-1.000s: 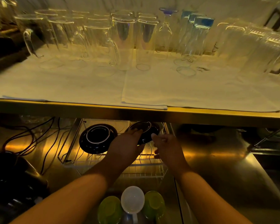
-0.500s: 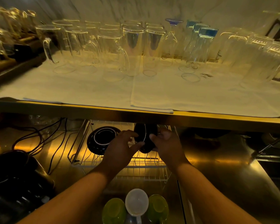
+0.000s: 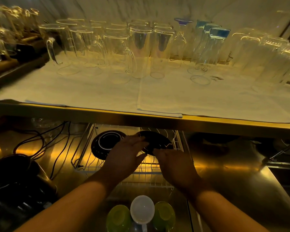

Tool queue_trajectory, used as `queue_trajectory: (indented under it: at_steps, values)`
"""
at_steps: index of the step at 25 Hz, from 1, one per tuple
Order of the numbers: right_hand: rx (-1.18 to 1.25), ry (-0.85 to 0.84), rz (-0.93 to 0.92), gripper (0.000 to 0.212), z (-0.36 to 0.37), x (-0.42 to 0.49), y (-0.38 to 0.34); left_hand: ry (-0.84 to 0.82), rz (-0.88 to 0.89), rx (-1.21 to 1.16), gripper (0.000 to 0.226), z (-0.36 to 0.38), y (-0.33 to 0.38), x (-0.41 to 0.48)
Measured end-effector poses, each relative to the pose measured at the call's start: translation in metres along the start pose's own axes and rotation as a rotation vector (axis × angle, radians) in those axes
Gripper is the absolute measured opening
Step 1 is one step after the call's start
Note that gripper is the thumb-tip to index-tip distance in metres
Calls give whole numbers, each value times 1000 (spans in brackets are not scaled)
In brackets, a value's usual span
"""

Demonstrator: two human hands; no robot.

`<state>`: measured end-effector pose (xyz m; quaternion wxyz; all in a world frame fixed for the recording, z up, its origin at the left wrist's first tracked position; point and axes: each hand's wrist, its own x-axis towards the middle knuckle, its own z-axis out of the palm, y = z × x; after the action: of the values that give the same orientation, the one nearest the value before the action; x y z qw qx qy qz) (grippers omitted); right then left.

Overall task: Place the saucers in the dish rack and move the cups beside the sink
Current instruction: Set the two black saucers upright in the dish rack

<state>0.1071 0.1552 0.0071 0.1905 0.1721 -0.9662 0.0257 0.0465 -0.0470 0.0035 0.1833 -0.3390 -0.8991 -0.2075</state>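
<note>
A wire dish rack (image 3: 84,153) stands on the steel counter under a shelf. A stack of dark saucers (image 3: 105,143) with a pale ring leans in its left part. Both my hands hold another dark saucer (image 3: 156,141) tilted over the rack's right part. My left hand (image 3: 126,156) grips its left edge, fingers spread along it. My right hand (image 3: 172,162) grips its near right edge. Two green cups (image 3: 118,218) (image 3: 165,213) and a white cup (image 3: 141,209) stand at the counter's near edge.
The shelf above carries a white cloth (image 3: 157,99) and several upturned glasses and jugs (image 3: 141,47). Black cables (image 3: 40,139) run over the counter on the left, beside a dark round appliance (image 3: 15,178). A sink edge (image 3: 283,163) shows at right.
The saucer between my hands has turned from nearly upright to a flatter tilt and shifted slightly right over the rack. My view has drifted a little to the left.
</note>
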Motion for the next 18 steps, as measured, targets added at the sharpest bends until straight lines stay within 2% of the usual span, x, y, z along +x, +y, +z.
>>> queue_trajectory:
  at_steps: [2,3,7,10,14,16,18]
  values:
    - [-42,-39,-51,47,6,-6,6,-106,158,100,45,7,1,2]
    - [-59,-47,-59,50,8,-7,8,-148,179,125,47,10,2,2]
    - [-98,-73,-80,52,10,-7,14,-273,150,175,56,20,4,7]
    - [-126,-32,-68,51,8,-5,20,-257,142,229,59,19,8,12]
    - [-45,25,-86,44,9,-2,30,-208,137,224,63,16,12,19]
    - [-54,22,-96,48,10,2,35,-203,158,252,64,19,12,26]
    - [-76,-6,-80,48,11,9,39,-233,106,255,60,23,11,32]
